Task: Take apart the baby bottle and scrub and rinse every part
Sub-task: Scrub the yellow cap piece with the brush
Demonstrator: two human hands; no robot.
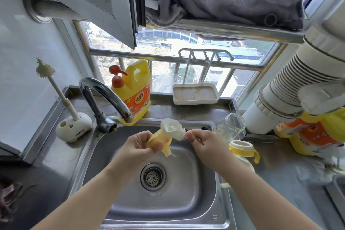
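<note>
**Teat pulled from its yellow collar above the sink**

Over the steel sink (196,183), the left hand (139,144) grips a yellow plastic collar (160,141); the right hand (202,141) pinches the soft white silicone teat (174,130). The clear bottle (230,126) lies on the desk. The orange detergent label (139,101) is unreadable.

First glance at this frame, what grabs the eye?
Two hands meet over the steel sink: the left hand grips a yellow bottle part, while the right hand pinches the white silicone piece seated in it. Behind the faucet, a bright yellow detergent jug stands by the window.
</note>
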